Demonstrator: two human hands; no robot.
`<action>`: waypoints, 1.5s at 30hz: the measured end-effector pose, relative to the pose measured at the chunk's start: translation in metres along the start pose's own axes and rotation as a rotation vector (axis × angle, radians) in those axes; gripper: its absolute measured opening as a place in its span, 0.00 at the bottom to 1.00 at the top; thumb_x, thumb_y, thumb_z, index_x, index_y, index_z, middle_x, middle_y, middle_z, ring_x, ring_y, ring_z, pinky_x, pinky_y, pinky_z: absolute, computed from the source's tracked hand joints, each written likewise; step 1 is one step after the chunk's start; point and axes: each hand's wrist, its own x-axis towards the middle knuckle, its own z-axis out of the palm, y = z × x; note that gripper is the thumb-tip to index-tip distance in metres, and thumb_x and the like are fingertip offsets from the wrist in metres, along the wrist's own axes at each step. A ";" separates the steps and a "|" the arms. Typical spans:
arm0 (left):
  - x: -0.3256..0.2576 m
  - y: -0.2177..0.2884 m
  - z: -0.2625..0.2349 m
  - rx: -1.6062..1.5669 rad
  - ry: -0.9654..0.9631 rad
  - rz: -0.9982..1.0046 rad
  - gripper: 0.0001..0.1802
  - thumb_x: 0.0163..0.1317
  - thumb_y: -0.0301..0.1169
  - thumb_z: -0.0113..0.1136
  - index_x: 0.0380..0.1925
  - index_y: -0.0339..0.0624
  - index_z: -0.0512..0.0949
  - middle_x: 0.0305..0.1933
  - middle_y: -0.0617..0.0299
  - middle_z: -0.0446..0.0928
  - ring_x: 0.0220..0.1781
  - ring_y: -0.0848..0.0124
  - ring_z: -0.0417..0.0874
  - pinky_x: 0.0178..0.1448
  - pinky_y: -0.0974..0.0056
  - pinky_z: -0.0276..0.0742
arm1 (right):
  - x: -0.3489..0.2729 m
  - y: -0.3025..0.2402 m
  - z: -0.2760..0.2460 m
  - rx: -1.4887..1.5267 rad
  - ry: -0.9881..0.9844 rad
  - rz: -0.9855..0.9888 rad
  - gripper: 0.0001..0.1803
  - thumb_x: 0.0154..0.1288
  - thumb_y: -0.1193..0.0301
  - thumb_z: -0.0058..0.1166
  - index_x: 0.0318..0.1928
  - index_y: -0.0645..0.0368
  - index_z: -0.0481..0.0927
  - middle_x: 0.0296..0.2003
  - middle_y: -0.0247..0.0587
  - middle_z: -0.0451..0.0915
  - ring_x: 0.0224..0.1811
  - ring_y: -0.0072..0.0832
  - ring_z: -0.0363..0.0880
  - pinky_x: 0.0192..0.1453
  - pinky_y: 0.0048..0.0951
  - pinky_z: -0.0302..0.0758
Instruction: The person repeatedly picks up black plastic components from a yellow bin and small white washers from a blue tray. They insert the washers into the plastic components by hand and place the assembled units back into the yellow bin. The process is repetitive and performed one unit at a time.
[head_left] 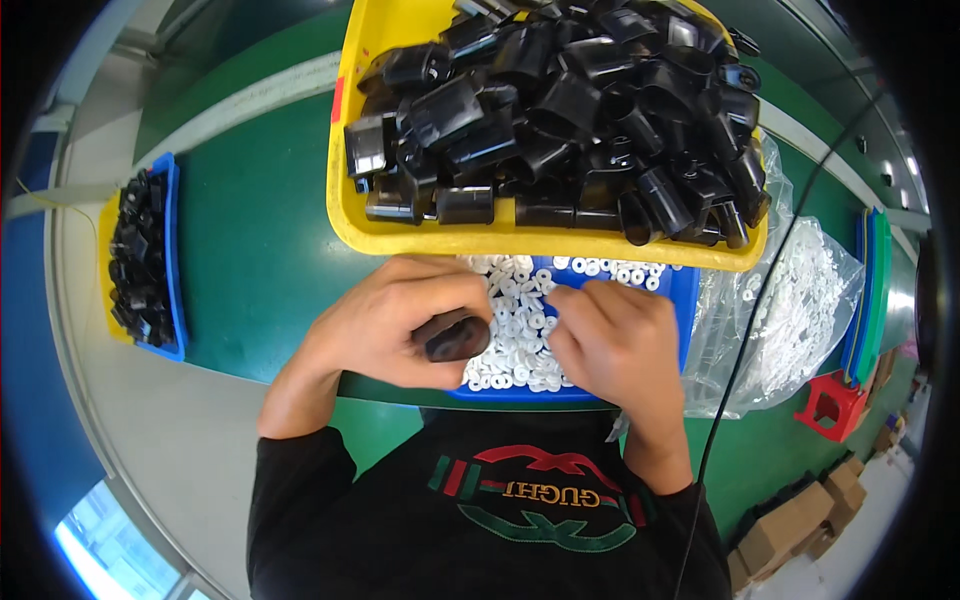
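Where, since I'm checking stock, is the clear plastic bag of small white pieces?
The bag is at right in the head view, just right of the shallow blue plastic tray.

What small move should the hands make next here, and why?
Probably the right hand should bring one white ring toward the black part: the left hand grips that part with an end exposed, and the right is bent over loose rings in the blue tray. Whether it pinches one is unclear.
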 end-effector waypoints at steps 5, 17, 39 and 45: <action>-0.018 0.002 -0.028 -0.420 0.261 0.132 0.37 0.51 0.63 0.51 0.24 0.33 0.74 0.19 0.58 0.73 0.19 0.69 0.72 0.23 0.65 0.64 | -0.004 0.002 0.020 -0.015 0.022 0.034 0.11 0.49 0.73 0.64 0.35 0.58 0.80 0.19 0.33 0.73 0.19 0.28 0.77 0.23 0.31 0.74; 0.025 -0.099 -0.190 0.915 0.729 -0.632 0.25 0.62 0.48 0.61 0.43 0.33 0.78 0.40 0.47 0.82 0.43 0.53 0.83 0.49 0.55 0.75 | -0.008 0.005 0.025 -0.031 0.064 -0.063 0.07 0.47 0.74 0.58 0.27 0.56 0.73 0.22 0.33 0.71 0.22 0.26 0.79 0.22 0.28 0.75; 0.140 -0.163 -0.233 0.564 0.597 -0.511 0.29 0.54 0.39 0.68 0.56 0.41 0.77 0.51 0.43 0.80 0.52 0.53 0.82 0.58 0.57 0.76 | -0.014 0.004 0.019 0.061 0.150 -0.075 0.10 0.50 0.72 0.61 0.28 0.55 0.72 0.26 0.33 0.74 0.22 0.27 0.80 0.22 0.31 0.76; 0.149 -0.089 -0.206 0.751 0.768 -0.263 0.22 0.55 0.31 0.61 0.52 0.42 0.79 0.45 0.50 0.82 0.43 0.57 0.84 0.52 0.57 0.79 | -0.014 0.005 0.018 0.049 0.153 -0.135 0.07 0.51 0.73 0.57 0.29 0.55 0.71 0.24 0.33 0.73 0.21 0.25 0.80 0.22 0.29 0.76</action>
